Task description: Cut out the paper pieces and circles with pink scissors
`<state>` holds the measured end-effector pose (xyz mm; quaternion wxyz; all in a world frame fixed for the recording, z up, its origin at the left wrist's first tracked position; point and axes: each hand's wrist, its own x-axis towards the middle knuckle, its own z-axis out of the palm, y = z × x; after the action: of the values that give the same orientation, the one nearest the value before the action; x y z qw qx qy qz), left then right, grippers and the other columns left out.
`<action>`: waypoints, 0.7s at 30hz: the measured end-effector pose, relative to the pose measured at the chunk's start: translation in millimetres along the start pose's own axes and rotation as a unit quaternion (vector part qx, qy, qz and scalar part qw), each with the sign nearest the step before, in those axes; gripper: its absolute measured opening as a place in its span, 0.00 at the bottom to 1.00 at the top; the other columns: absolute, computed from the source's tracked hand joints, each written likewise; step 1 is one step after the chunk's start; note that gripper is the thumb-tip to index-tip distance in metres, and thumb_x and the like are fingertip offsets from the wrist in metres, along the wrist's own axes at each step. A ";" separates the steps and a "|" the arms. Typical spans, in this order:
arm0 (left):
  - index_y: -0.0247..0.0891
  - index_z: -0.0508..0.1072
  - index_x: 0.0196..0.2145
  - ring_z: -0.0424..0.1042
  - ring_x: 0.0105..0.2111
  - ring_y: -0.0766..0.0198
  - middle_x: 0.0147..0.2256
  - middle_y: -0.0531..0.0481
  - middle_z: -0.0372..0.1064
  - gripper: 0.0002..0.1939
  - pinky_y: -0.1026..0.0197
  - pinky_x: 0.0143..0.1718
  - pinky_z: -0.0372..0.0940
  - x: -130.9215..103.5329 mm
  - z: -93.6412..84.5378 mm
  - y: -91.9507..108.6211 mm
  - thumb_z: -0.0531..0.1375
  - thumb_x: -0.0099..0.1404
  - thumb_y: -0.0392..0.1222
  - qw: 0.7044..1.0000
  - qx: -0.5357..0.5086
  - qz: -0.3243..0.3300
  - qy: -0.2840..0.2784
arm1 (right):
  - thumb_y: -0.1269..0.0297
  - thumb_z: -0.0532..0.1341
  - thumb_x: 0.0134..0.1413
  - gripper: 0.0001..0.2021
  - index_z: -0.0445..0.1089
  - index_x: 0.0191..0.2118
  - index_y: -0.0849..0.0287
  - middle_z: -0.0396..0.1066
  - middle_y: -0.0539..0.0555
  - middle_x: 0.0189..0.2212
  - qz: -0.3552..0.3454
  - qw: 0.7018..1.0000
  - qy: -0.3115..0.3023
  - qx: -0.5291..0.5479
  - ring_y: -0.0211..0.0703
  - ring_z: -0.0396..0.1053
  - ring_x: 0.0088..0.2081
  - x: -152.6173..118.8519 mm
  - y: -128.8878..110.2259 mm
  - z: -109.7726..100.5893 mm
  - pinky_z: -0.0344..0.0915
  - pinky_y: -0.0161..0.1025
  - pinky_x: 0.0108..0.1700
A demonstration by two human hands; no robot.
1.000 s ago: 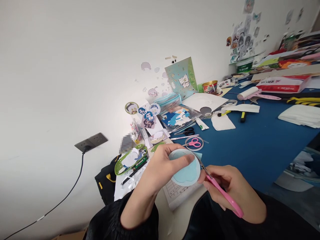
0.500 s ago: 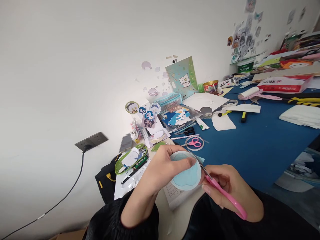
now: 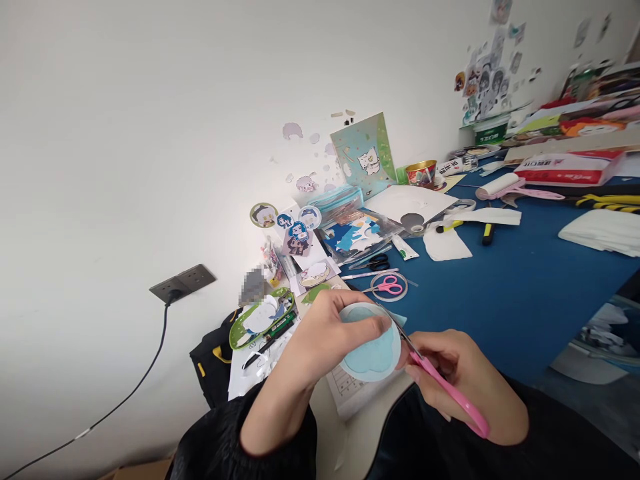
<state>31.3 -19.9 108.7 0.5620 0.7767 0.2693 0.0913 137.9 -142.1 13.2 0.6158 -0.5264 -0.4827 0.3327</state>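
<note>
A round piece [image 3: 367, 353], light blue with a pale rim, is pinched in my left hand [image 3: 333, 333], thumb on its face and fingers behind. My right hand [image 3: 465, 380] is closed on pink-handled scissors [image 3: 440, 383]. Their metal blades lie along the round piece's upper right edge, beside a small light blue scrap [image 3: 400, 319]. Beneath the hands is a printed sheet or pad [image 3: 347, 399], partly hidden. Just beyond my left hand, a second pair of pink scissors [image 3: 391, 287] rests on a clear ring-shaped item.
A green tray [image 3: 237, 339] of paper cut-outs stands left of my forearm. Farther back are black scissors [image 3: 379, 261], a bag of blue scraps [image 3: 357, 233], a tape roll [image 3: 414, 223] and a lint roller [image 3: 500, 187] on the blue table [image 3: 510, 293]. A wall socket [image 3: 183, 283] is at left.
The pink scissors' handle has shifted very slightly left, and the round piece has moved a touch left too. Both hands keep their hold.
</note>
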 end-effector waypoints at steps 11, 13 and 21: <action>0.35 0.73 0.22 0.64 0.18 0.69 0.19 0.55 0.67 0.05 0.67 0.22 0.59 1.1 -1.6 -0.2 0.63 0.52 0.38 1.000 0.023 0.005 0.000 | 0.76 0.58 0.43 0.08 0.60 0.21 0.57 0.49 0.42 0.16 0.009 1.000 -0.011 -0.011 0.32 0.45 0.17 -0.8 2.5 -1.8 0.45 0.33 0.19; 0.35 0.73 0.22 0.64 0.18 0.69 0.19 0.55 0.67 0.04 0.67 0.22 0.59 1.0 -1.7 -0.6 0.62 0.52 0.38 1.000 0.026 0.005 0.000 | 0.76 0.58 0.44 0.08 0.61 0.22 0.57 0.49 0.42 0.16 0.012 1.000 -0.016 -0.013 0.32 0.46 0.17 -0.9 2.3 -2.3 0.45 0.33 0.19; 0.34 0.73 0.23 0.63 0.20 0.69 0.20 0.55 0.66 0.03 0.68 0.21 0.58 -0.3 -1.8 0.8 0.62 0.52 0.36 0.999 0.039 0.004 0.005 | 0.77 0.57 0.45 0.08 0.63 0.23 0.57 0.49 0.41 0.16 0.022 0.999 -0.022 -0.021 0.33 0.45 0.18 -4.2 4.4 -3.3 0.45 0.34 0.20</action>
<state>30.5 -18.8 110.1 0.5292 0.7987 0.2729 0.0868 140.2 -146.0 8.0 0.5863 -0.5421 -0.4916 0.3475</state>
